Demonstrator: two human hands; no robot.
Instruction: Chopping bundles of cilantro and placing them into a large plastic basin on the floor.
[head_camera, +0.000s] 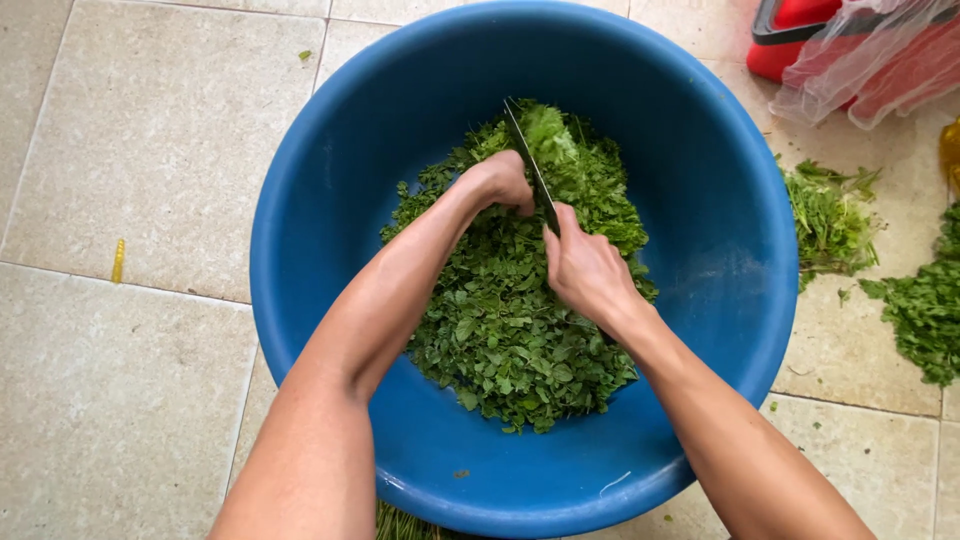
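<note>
A large blue plastic basin (320, 200) sits on the tiled floor and holds a heap of green leafy herbs (510, 330). My right hand (585, 270) grips the handle of a knife (528, 160), whose dark blade points away over the leaves. My left hand (500, 180) is closed over a bunch of the herbs right beside the blade, on its left side. Both forearms reach into the basin from the near edge.
Loose piles of green stems and leaves (830, 215) lie on the beige floor tiles to the right of the basin. A red container (790, 35) with a clear plastic bag (880, 60) stands at the top right. A small yellow scrap (118, 260) lies at the left.
</note>
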